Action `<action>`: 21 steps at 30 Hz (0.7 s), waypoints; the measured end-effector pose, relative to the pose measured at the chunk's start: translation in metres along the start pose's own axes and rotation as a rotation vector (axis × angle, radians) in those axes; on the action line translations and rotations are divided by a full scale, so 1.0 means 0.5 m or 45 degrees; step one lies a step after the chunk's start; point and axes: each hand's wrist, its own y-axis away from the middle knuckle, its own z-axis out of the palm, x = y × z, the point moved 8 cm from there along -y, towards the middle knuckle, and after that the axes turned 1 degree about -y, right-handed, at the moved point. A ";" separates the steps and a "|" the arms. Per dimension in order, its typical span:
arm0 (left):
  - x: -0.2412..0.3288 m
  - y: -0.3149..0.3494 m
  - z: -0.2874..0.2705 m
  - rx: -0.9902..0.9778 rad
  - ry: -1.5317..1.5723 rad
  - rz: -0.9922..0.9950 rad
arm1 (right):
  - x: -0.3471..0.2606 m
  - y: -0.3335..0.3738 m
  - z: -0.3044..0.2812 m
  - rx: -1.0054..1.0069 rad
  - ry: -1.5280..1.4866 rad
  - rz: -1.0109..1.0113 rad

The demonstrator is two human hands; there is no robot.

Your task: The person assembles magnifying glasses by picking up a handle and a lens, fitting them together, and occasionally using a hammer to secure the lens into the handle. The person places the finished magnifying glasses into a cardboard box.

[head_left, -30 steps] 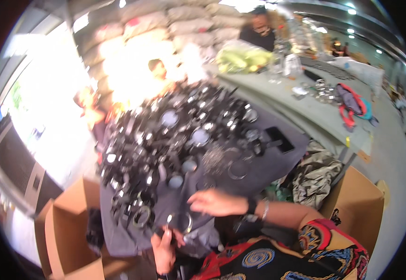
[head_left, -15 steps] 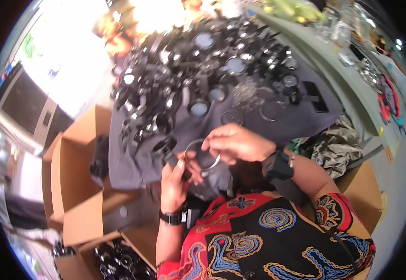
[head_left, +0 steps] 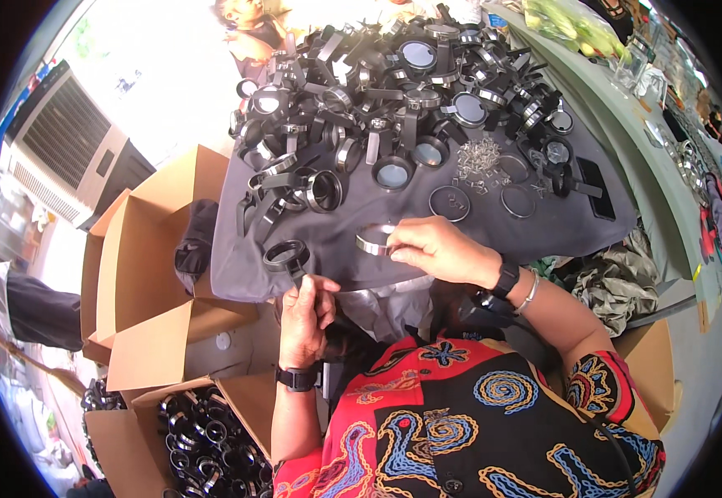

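Note:
In my left hand (head_left: 304, 314) is a black round frame with a handle (head_left: 286, 264), like a magnifying glass frame. Its ring faces up above the near edge of the dark cloth, and my fingers close round the handle. My right hand (head_left: 445, 249) pinches a thin silver metal band ring (head_left: 372, 248) at its right side. The band hangs over the cloth to the right of the black frame, apart from it. Beyond the hands lies a big pile of black round frames with handles (head_left: 394, 116), several with silver bands or bluish discs in them.
The grey cloth (head_left: 494, 236) bears a heap of small metal clips (head_left: 479, 158), loose thin rings (head_left: 517, 201) and a black phone (head_left: 595, 189). Open cardboard boxes (head_left: 149, 344) stand at left; one holds more black frames (head_left: 211, 444). An air cooler (head_left: 62, 137) and a person (head_left: 249, 25) are farther off.
The silver band has moved away from my left fingers, out over the cloth, with my right hand. My left hand has shifted slightly left, still holding the black frame. The whole view has shifted somewhat.

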 end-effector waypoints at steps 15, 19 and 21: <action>-0.048 0.024 -0.094 0.200 -0.061 0.011 | 0.040 -0.036 0.023 0.038 0.718 0.120; -0.046 0.033 -0.122 0.374 -0.165 0.124 | 0.049 -0.050 0.070 -0.050 0.796 0.219; -0.051 0.032 -0.130 0.384 -0.185 0.134 | 0.069 -0.054 0.087 -0.131 0.844 0.218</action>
